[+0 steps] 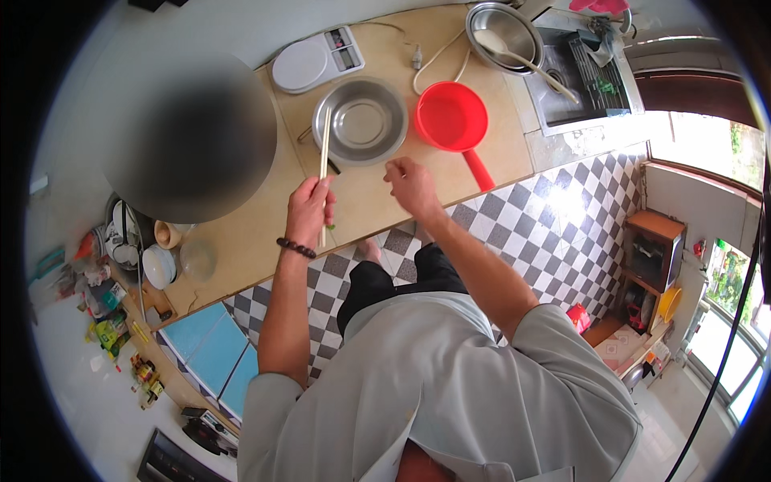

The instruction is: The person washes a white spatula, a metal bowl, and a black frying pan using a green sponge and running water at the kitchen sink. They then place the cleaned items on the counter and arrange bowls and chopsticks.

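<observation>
My left hand [309, 209], with a dark bead bracelet at the wrist, holds a pair of light chopsticks [326, 144] pointing away from me, their far tips over the left rim of a steel basin [394, 108]. My right hand [411, 185] is just off the basin's near right rim, fingers curled; whether anything is between them is not plain. A red plastic dipper [453, 117] stands right of the basin, its handle towards the counter's front edge. Part of a thin dark object shows under the basin's near left side. A small green bit lies by my left hand.
A white kitchen scale [316, 60] stands behind the basin, with a cable and plug [416, 57] to its right. Nested steel bowls with a ladle [506, 42] stand beside the sink [545, 90]. White bowls [159, 266] are at the left. A blurred round patch hides the counter's left part.
</observation>
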